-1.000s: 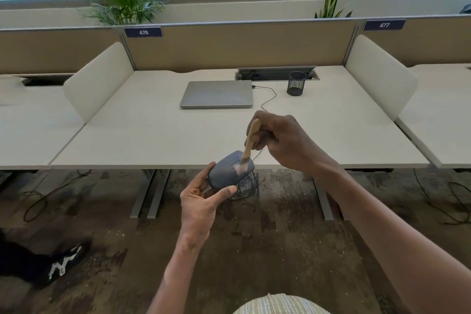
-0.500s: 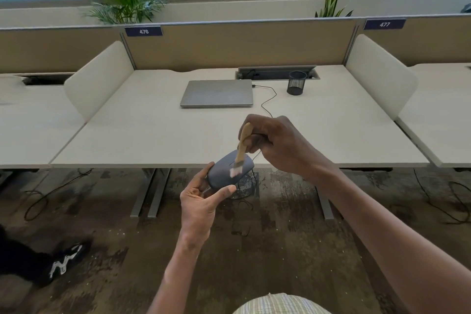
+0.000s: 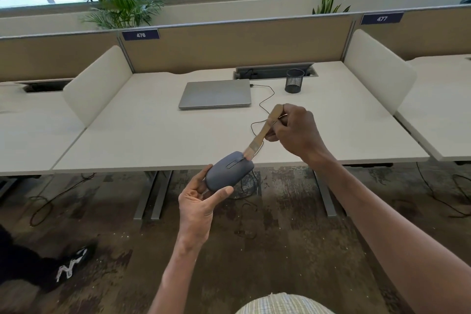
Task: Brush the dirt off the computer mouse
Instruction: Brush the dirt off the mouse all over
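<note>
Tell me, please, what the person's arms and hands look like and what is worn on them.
Both forearms are bare as far as the frame shows: no sleeves, watch, bracelets or gloves. No rings show on the left hand or the right hand. A pale checked garment shows at the bottom edge.

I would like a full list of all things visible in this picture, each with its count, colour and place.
computer mouse: 1, grey-blue, held in front of the desk edge
brush: 1, wooden handle, pale bristles on the mouse's far end
laptop: 1, silver, closed, on the desk
cable: 1, black, from the laptop across the desk
pen cup: 1, black mesh, right of the laptop
desk: 1, cream, centre
number signs: 2, dark blue, on the partition
plants: 2, green, by the windows
shoe: 1, black and white, floor, lower left
left hand: 1, holds the mouse
right hand: 1, grips the brush
</note>
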Available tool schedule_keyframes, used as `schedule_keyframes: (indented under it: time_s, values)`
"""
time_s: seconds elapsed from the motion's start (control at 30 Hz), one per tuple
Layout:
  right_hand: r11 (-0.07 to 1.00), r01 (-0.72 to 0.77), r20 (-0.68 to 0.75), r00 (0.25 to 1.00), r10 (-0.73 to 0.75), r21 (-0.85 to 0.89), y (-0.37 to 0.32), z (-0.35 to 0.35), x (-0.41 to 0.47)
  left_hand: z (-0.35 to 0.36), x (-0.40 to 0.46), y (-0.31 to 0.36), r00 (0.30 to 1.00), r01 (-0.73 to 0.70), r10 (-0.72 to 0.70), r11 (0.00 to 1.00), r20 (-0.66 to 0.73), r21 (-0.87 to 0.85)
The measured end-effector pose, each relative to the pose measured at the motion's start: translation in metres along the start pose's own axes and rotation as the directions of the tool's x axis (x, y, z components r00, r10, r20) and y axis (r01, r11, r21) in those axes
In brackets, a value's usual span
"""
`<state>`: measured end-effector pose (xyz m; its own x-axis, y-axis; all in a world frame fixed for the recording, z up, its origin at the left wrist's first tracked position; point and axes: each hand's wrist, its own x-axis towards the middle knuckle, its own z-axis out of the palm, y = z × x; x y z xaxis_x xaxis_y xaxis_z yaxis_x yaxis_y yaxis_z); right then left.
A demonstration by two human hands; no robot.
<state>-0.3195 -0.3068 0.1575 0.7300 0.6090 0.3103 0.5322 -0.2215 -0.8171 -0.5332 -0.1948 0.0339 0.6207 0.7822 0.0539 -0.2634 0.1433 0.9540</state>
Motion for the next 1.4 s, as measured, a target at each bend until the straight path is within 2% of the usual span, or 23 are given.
schedule_keyframes:
  time_s: [0.1, 0.23, 0.33, 0.47, 0.57, 0.7, 0.83, 1.0, 1.2, 1.27, 1.4]
  values:
    - [0.999, 0.049, -0.069, 0.996, -0.048, 0.010, 0.005, -0.006, 0.000, 0.001, -0.002, 0.001, 0.999, 0.024, -0.025, 0.999, -0.025, -0.023]
    - [0.965, 0.001, 0.046, 0.999, -0.013, 0.262, 0.010, -0.007, -0.003, 0.007, 0.000, 0.008, 0.999, 0.032, -0.034, 0.999, -0.031, -0.038]
    - [0.897, -0.089, 0.087, 0.995, 0.056, 0.432, 0.023, -0.006, -0.013, 0.013, 0.001, 0.015, 0.999, 0.030, -0.033, 0.998, -0.042, -0.053]
    - [0.778, -0.179, 0.065, 0.982, 0.175, 0.603, 0.042, -0.011, -0.030, 0.018, 0.003, 0.014, 0.997, 0.022, -0.027, 0.998, -0.076, -0.065]
    - [0.694, -0.159, 0.001, 0.975, 0.223, 0.702, 0.042, -0.009, -0.046, 0.023, 0.008, 0.011, 0.993, 0.002, -0.009, 0.999, -0.117, -0.054]
    - [0.769, -0.054, -0.086, 0.986, 0.140, 0.637, 0.031, 0.009, -0.075, 0.033, 0.012, 0.010, 0.988, -0.003, -0.006, 0.998, -0.156, -0.056]
    - [0.842, 0.013, -0.099, 0.994, 0.048, 0.539, 0.029, 0.031, -0.105, 0.037, 0.016, 0.009, 0.979, -0.001, -0.012, 0.998, -0.202, -0.063]
    - [0.846, -0.082, -0.073, 0.987, 0.140, 0.527, 0.040, 0.024, -0.098, 0.037, 0.015, 0.002, 0.977, 0.021, -0.032, 0.998, -0.209, -0.057]
    - [0.860, -0.010, -0.276, 0.945, 0.175, 0.510, 0.045, 0.018, -0.075, 0.040, 0.017, 0.001, 0.983, 0.027, -0.034, 0.999, -0.181, -0.041]
    - [0.864, -0.001, -0.261, 0.953, 0.154, 0.504, 0.047, 0.020, -0.077, 0.042, 0.018, 0.003, 0.982, 0.024, -0.030, 0.999, -0.187, -0.034]
    - [0.869, -0.019, -0.100, 0.992, 0.078, 0.494, 0.046, 0.029, -0.105, 0.043, 0.022, 0.007, 0.981, 0.019, -0.028, 0.999, -0.193, -0.047]
